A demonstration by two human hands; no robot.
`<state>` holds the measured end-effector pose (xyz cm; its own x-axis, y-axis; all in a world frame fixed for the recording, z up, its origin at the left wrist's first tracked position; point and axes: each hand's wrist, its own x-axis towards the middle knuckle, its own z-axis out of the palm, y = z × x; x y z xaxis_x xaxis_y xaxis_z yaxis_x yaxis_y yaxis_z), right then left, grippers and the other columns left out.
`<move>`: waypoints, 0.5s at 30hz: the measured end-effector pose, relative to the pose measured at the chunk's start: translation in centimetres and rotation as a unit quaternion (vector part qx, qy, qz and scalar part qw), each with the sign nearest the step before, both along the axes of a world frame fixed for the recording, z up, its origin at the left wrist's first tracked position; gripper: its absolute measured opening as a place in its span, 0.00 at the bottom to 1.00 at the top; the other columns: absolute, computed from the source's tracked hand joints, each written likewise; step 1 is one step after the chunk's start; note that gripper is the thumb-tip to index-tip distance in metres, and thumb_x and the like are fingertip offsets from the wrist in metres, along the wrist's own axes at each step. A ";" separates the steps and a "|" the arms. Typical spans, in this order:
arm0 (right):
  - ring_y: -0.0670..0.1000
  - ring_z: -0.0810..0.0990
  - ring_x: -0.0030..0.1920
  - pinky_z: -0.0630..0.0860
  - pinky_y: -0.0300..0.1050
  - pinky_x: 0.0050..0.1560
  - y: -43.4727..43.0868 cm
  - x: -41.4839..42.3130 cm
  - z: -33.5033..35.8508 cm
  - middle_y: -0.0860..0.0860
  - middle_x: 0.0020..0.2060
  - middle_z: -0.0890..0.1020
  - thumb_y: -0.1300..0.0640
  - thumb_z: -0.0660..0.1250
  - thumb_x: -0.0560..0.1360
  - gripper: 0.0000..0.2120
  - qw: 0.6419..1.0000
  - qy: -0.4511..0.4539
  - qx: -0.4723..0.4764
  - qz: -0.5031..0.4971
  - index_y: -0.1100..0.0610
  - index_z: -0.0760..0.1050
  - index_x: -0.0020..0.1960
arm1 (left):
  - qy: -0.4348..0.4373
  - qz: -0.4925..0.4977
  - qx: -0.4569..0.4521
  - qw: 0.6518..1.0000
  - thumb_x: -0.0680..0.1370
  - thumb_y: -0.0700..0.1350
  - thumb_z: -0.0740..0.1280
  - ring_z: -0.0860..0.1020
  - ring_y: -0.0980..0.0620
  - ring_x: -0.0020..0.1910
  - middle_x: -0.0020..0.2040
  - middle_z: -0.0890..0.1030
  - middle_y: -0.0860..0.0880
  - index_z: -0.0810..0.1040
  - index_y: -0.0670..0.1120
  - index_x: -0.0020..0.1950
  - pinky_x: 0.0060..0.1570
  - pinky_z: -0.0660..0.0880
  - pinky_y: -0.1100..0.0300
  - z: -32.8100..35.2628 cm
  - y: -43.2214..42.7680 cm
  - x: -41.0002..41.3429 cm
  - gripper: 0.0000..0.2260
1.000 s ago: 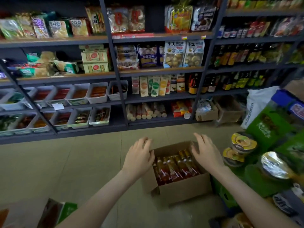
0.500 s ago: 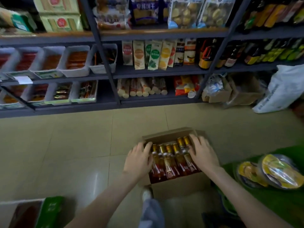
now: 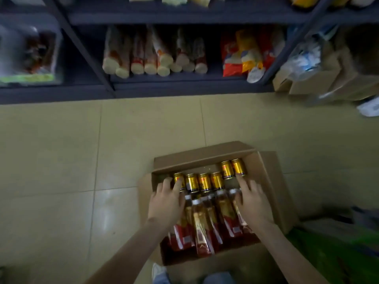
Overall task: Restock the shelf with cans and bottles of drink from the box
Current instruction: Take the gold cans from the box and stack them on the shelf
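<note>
Six bottles (image 3: 205, 214): are lying side by side on their backs inside the box, showing amber liquid and red labels, necks pointing toward the shelf. The two on the right are sitting a little further back than the other four.
Gold caps (image 3: 204, 182): are lining up near the box's far wall, and the leftmost one is being partly covered by fingers.
Box (image 3: 272, 181): brown cardboard, standing open on the floor just in front of the person, its flaps folding outward.
Left hand (image 3: 167, 201): is resting palm down on the leftmost bottles. Its fingers are spreading and only lightly bending, with the fingertips touching the neck and cap of the first bottle. It is not closing round anything.
Right hand (image 3: 253, 201): is lying palm down over the rightmost bottles. Its fingers are fanning out fairly straight, one fingertip reaching the base of the rightmost cap, and it is gripping nothing.
Shelf (image 3: 184, 87): dark metal, running across the top of the view, well apart from the box.
Rolls (image 3: 153, 56): pale wrapped packs, lying end-on in a row on the lowest board.
Snack bags (image 3: 242, 52): red and yellow, sitting just right of the rolls.
Floor (image 3: 61, 160): glossy beige tiles, catching light left of the box.
Other cartons (image 3: 313, 83): are standing on the floor at the shelf's right end, blurred.
Green packaging (image 3: 328, 253): is showing at the lower right beside the box, too dim to read.
Shoe (image 3: 158, 270): pale, peeking in at the bottom edge beside a blue trouser leg.
</note>
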<state>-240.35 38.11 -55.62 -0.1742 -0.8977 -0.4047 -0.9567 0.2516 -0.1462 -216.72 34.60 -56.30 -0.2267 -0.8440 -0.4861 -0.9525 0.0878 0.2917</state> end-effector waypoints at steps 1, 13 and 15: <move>0.50 0.69 0.63 0.68 0.43 0.61 -0.6 -0.7 -3.7 0.53 0.65 0.69 0.51 0.56 0.81 0.28 1.000 0.003 0.010 0.006 0.49 0.50 0.78 | -0.007 0.009 0.006 1.000 0.82 0.53 0.54 0.64 0.46 0.69 0.72 0.63 0.46 0.56 0.51 0.76 0.64 0.69 0.53 -3.4 -0.6 -0.7 0.23; 0.59 0.64 0.71 0.66 0.57 0.66 -7.5 -4.9 -31.2 0.57 0.74 0.59 0.50 0.61 0.79 0.36 0.985 -0.106 0.133 0.011 0.43 0.41 0.77 | -0.058 0.035 0.234 0.970 0.78 0.55 0.64 0.53 0.33 0.74 0.77 0.39 0.37 0.41 0.57 0.78 0.70 0.58 0.40 -30.0 -6.6 -3.7 0.38; 0.60 0.56 0.74 0.62 0.59 0.68 -8.3 -4.2 -32.7 0.52 0.77 0.53 0.45 0.65 0.77 0.42 0.975 -0.104 0.192 0.044 0.41 0.37 0.76 | -0.086 0.002 0.256 0.963 0.76 0.56 0.67 0.54 0.33 0.74 0.76 0.36 0.36 0.38 0.57 0.78 0.69 0.60 0.40 -31.5 -7.3 -4.2 0.43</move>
<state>-244.57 29.81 -88.28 0.0184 -0.6805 -0.7325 -0.9366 0.2447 -0.2508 -220.90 27.29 -87.80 -0.1034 -0.4852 -0.8683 -0.9905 -0.0295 0.1345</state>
